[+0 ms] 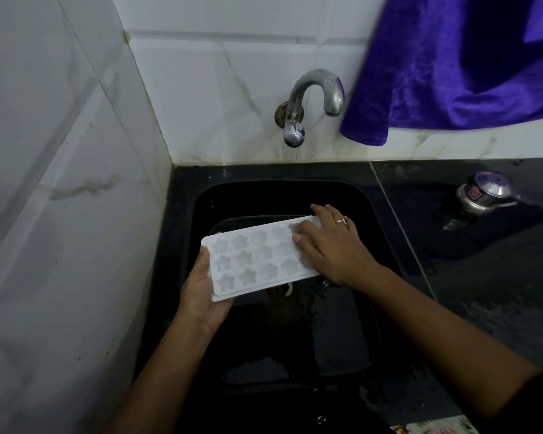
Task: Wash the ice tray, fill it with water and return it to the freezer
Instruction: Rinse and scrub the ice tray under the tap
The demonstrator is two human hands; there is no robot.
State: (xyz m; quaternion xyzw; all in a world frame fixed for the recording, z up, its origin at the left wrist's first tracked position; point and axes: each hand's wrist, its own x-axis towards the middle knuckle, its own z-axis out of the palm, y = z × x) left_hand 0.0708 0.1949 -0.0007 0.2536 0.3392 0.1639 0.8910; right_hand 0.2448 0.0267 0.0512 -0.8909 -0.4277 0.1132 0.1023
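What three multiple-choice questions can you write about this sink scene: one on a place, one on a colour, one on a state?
1. Where is the ice tray held?
A) over the black sink
B) on the counter
C) inside a freezer

2. What colour is the hanging cloth?
A) red
B) purple
C) green

3. What is the state of the tap?
A) water streams from it
B) no water comes from it
C) a hand is turning it

Answers: 1 A, the tray is above the basin, with both hands on it; 2 B, the cloth on the wall is purple; 3 B, no stream shows under the spout.
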